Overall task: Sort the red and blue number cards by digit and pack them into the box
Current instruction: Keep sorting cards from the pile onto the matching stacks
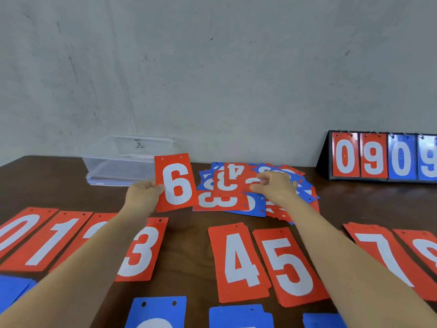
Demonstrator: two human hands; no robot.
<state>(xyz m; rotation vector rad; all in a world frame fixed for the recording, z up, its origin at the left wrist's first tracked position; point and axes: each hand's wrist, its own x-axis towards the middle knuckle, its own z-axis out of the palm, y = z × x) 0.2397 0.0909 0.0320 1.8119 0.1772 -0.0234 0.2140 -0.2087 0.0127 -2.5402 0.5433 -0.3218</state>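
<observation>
The left hand [142, 195] pinches a red 6 card [176, 183] by its left edge, upright above the desk [189, 223]. The right hand [276, 188] rests on the mixed pile [236, 202] toward the far edge, its curled fingers pinching a top red card [246, 183]. The clear box [118, 162] stands at the far edge, left of the pile. Sorted red cards [238, 263] line the near side, with blue cards [156, 311] at the near edge. A scoreboard [378, 157] stands at the far right.
</observation>
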